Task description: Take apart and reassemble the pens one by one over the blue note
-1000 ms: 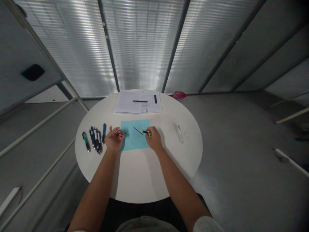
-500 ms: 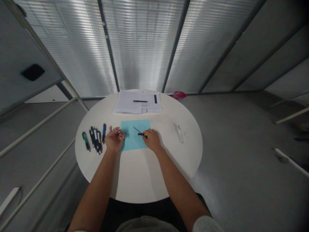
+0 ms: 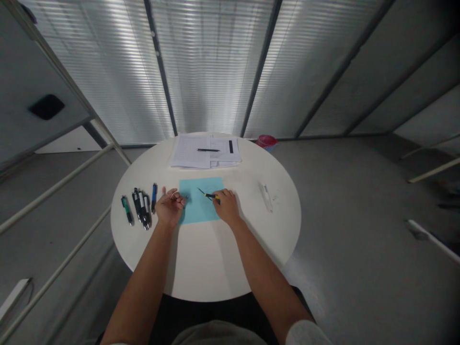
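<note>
One small turn of the right hand (image 3: 227, 206) is what has changed: the black-and-yellow piece (image 3: 212, 196), nearly level half a second ago, now slants, its dark end tipped up and leftward across the thin dark rod (image 3: 200, 190). To my eye that is a shift of aim, with the handling of these small parts going on and nothing plainly joined or parted. Its fingers are closed on the piece's yellow end, above the blue sheet (image 3: 197, 211) on the desk (image 3: 201, 258); the piece looks short, slim and stiff, black toward the tip. Over by the sheet's left edge, the left hand (image 3: 170, 209) rests palm up as before, fingers curled near something thin and pale (image 3: 174, 193); whether they grip it, I cannot tell
</note>
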The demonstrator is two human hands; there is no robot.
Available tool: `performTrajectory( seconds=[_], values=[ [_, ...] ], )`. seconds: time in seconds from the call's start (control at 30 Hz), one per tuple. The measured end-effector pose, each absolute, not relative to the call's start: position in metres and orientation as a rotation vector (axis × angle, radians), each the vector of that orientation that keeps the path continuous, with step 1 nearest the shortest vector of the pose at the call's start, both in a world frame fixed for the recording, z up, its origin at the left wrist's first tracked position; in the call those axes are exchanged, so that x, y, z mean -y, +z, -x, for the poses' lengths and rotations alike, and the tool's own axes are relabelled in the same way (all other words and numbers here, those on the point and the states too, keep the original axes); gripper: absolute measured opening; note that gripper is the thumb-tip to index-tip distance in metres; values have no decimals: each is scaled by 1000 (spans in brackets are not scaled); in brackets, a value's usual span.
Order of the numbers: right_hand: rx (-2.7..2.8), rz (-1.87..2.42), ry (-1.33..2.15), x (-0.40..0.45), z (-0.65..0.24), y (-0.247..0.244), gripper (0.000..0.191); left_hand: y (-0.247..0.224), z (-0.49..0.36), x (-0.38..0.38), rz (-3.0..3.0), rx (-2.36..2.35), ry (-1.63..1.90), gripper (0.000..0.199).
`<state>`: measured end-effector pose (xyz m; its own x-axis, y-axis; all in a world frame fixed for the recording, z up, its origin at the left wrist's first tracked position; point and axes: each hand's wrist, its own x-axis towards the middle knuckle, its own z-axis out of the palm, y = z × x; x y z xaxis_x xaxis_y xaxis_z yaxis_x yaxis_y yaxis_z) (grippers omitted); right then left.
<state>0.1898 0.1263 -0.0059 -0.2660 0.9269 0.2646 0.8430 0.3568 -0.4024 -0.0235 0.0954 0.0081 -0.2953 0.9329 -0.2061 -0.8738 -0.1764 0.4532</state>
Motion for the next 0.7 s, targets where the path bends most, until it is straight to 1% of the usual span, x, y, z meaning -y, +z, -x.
performTrajectory(
  seconds=[0.1,0.27,0.47,0.6,0.7],
  values=[
    [2167,1514,243,-126,-190,-6,27,8,24,-96,-137,-583,1787,32],
    [2217,1517,234,-126,-190,-7,17,7,24,-96,-146,-598,1785,33],
    [2222,1521,235,-126,-189,-7,14,8,23,-95,-167,-606,1774,26],
    [2209,1486,234,-125,-189,-7,23,7,23,-96,-166,-620,1776,25],
    [2241,1472,252,-125,-188,-8,22,5,24,-96,-179,-624,1779,25]
  ],
)
